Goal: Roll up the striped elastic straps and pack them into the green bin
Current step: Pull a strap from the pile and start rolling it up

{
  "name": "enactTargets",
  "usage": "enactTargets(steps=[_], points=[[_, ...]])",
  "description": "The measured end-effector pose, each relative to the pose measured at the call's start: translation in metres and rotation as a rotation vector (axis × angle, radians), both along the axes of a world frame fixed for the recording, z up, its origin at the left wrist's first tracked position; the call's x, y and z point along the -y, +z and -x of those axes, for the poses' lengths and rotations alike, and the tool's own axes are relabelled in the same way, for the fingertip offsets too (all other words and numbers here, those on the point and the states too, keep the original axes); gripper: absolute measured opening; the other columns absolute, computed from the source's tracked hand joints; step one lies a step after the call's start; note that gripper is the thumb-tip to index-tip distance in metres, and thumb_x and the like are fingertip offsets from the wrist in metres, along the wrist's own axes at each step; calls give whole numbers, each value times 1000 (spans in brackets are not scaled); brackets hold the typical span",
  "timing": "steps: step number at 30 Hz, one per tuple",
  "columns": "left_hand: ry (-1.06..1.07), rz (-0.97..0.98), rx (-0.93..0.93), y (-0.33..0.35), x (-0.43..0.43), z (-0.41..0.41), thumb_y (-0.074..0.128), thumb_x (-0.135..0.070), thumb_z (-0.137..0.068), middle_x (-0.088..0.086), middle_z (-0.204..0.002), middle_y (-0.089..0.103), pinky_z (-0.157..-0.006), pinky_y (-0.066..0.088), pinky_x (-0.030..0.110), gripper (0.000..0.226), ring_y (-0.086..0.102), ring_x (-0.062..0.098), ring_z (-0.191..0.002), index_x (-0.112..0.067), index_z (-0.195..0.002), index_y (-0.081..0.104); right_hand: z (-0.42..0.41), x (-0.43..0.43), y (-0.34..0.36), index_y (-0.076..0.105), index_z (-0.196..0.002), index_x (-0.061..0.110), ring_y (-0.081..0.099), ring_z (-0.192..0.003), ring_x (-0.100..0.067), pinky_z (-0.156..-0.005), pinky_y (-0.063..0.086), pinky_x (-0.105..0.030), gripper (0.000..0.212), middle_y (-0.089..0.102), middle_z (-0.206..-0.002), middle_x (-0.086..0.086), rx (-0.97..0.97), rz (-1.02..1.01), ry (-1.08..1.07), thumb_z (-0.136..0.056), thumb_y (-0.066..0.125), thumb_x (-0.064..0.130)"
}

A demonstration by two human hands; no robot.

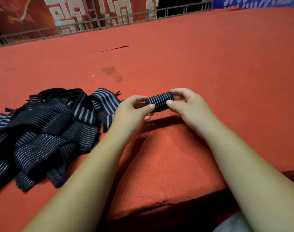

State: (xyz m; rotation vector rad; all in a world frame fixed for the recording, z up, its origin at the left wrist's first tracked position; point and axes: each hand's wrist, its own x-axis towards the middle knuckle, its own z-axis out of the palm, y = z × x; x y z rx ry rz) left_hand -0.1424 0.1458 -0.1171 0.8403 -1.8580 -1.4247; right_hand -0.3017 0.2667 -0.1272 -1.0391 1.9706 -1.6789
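A tightly rolled black strap with thin white stripes (159,101) is held just above the red carpeted surface, between both hands. My left hand (131,113) pinches its left end with thumb and fingers. My right hand (187,104) pinches its right end, thumb in front and fingers behind. To the left lies a loose heap of unrolled striped elastic straps (42,134), tangled over one another. The green bin is not in view.
The red carpeted platform (193,64) stretches far back to a low metal railing (92,24) with banners behind it. Its front edge (168,203) drops off close to my body. A dark stain (112,72) marks the carpet beyond the straps.
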Motion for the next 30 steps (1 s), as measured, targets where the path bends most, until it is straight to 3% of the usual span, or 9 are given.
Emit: enactTargets(steps=[3,8,15,18,24,26,30], points=[[-25,-32,7,-1,0,32,79,-6,-96,9,-107,79,-84,66,36,25,82,22,-87,-12,-120,73,21,-1,-8,66,-126,21,76,-105,-17,-104,58,-46,33,75,-118,3,56,20,-119,-96,79,17],[-37,-23,56,-13,6,80,79,-5,-94,12,-108,80,-80,66,35,26,82,24,-90,-8,-120,75,51,0,-17,72,-115,26,73,-108,-11,-106,56,-43,22,76,-112,11,3,-4,-260,-95,77,18],[80,199,165,-43,14,107,82,-23,-86,-9,-109,81,-95,63,48,31,79,16,-98,-23,-117,79,63,20,-40,72,-118,27,69,-116,-13,-110,51,-36,25,76,-119,6,-43,-88,-286,-100,66,10],[96,271,210,-48,13,107,84,-19,-90,-7,-111,80,-102,57,38,28,75,12,-105,-21,-117,79,64,23,-40,73,-128,25,66,-120,-15,-107,49,-32,34,75,-126,5,-82,-178,-269,-102,60,7],[122,334,273,-48,9,106,79,-24,-96,-3,-119,79,-92,46,21,31,71,12,-112,-18,-126,77,61,19,-34,78,-122,29,67,-108,-15,-88,46,-25,52,78,-114,5,-91,-294,-212,-95,49,-5],[123,329,293,-46,7,104,78,-27,-96,-1,-123,79,-96,48,24,36,71,14,-116,-17,-130,76,61,18,-33,76,-126,23,67,-113,-18,-92,48,-28,50,77,-117,1,-80,-299,-222,-96,49,-5],[100,280,335,-38,3,96,82,-28,-94,6,-129,77,-107,49,31,52,69,20,-125,-9,-140,69,61,17,-31,59,-151,7,59,-139,-19,-120,40,-30,52,66,-148,-6,13,-269,-282,-100,52,-1]])
